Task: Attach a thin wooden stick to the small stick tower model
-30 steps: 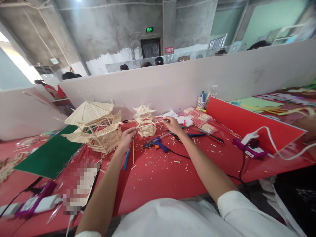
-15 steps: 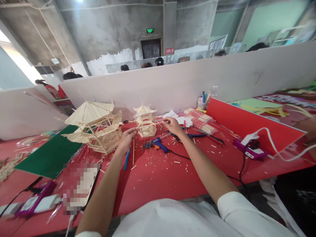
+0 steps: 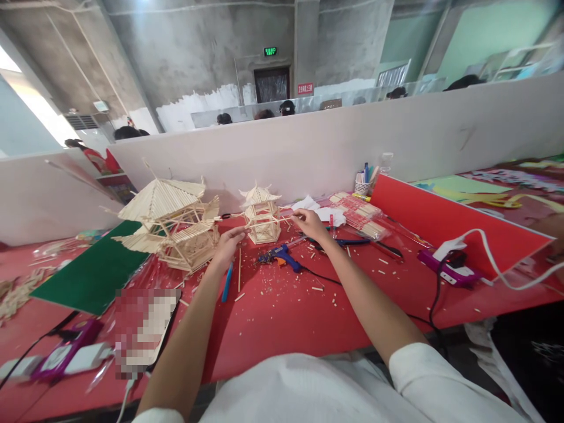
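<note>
Green EXIT sign (image 3: pixel 270 51), both hands at small stick pavilion (image 3: pixel 261 215), glue gun (image 3: pixel 279 256) nr.

Partitioned craft workshop: stick pavilions (image 3: pixel 170 220), glue gun (image 3: pixel 280 256), red worktable (image 3: pixel 286 317).

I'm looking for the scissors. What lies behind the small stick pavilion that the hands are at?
Behind the small stick pavilion stands the pale partition wall, with a dark handle lying to its left. The table right behind the pavilion's base is covered by it, so nothing there can be told.
</note>
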`<move>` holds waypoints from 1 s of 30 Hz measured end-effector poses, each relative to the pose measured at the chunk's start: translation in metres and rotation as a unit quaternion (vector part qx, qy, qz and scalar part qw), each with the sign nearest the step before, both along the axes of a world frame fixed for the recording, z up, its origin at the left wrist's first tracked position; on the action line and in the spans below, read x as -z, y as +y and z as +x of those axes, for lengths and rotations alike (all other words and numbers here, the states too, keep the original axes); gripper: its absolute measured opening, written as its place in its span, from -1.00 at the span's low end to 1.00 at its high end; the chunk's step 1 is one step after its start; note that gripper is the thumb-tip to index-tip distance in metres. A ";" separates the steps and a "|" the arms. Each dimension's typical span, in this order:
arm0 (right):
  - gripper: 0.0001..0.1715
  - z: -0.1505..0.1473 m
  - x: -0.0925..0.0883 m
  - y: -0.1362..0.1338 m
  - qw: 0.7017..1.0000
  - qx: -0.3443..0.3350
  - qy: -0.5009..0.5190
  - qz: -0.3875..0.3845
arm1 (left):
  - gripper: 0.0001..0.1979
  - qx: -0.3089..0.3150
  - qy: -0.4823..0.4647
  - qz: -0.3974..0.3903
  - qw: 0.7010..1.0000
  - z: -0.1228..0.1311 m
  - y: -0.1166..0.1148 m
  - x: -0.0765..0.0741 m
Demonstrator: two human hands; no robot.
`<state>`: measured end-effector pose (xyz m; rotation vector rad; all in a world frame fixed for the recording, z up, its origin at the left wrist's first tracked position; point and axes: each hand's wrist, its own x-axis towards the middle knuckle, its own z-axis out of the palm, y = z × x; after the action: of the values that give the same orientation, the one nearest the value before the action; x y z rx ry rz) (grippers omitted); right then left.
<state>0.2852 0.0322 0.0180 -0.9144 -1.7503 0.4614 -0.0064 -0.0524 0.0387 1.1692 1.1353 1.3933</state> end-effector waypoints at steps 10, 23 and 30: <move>-0.70 0.002 0.003 0.003 1.000 -0.002 -0.012 0.007 | -0.65 0.009 -0.010 0.003 1.000 0.001 -0.002 0.000; -0.67 0.002 -0.001 -0.003 1.000 -0.006 -0.012 0.003 | -0.69 0.019 -0.051 -0.031 0.998 0.002 -0.002 -0.001; -0.68 0.002 -0.002 -0.006 1.000 -0.012 -0.016 -0.003 | -0.70 0.028 -0.070 -0.040 0.996 0.001 -0.001 0.000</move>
<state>0.2873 0.0266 0.0204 -0.9104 -1.7919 0.4707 -0.0051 -0.0535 0.0388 1.0230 1.0433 1.3522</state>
